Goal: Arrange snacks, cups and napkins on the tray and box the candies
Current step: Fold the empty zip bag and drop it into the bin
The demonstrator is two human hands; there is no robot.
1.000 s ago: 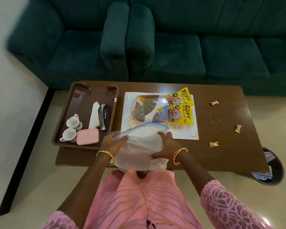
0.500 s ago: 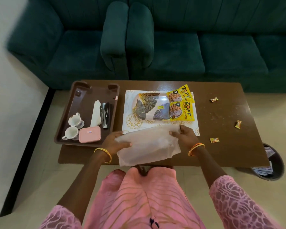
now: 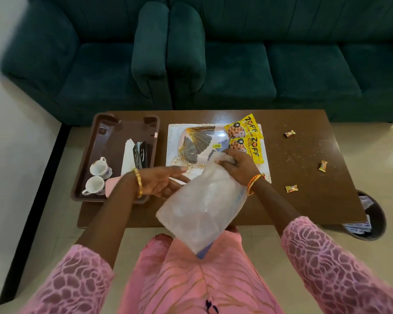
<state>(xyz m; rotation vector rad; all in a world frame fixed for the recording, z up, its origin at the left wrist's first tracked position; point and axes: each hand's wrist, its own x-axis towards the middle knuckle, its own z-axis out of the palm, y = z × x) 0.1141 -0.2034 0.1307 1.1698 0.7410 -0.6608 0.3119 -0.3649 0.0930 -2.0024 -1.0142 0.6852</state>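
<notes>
Translucent plastic bag point(image 3: 202, 205) in front of the person, hanging over the bench point(image 3: 304, 200) near edge, tilted. Head view only. Right hand point(image 3: 238, 165) clenched on the bag's bunched top corner, just above the placemat point(image 3: 175, 141). Left hand point(image 3: 166, 183) released, fingers spread, palm up beside the bag's left edge; contact with it unclear. Bag looks thin, limp, light, probably slippery; a pinch at the bunched top or along a seam should hold better than the flat face. Contents cannot be told.

Brown tray point(image 3: 86, 173) at bench left holds two cups point(image 3: 98, 175), a folded napkin point(image 3: 128, 155), a dark packet point(image 3: 142, 152) and a pink box point(image 3: 110, 185), partly hidden by the left wrist. Cups fragile, best taken by handle or body. Patterned plate point(image 3: 195, 143) on the placemat, two yellow snack packs point(image 3: 247, 141) overlapping its right end; packs light, crinkly, grab an edge. Three candies point(image 3: 290, 188) loose at bench right, well apart, small, pinch each by its wrapper. Snacks not on the tray yet, candies not boxed.
</notes>
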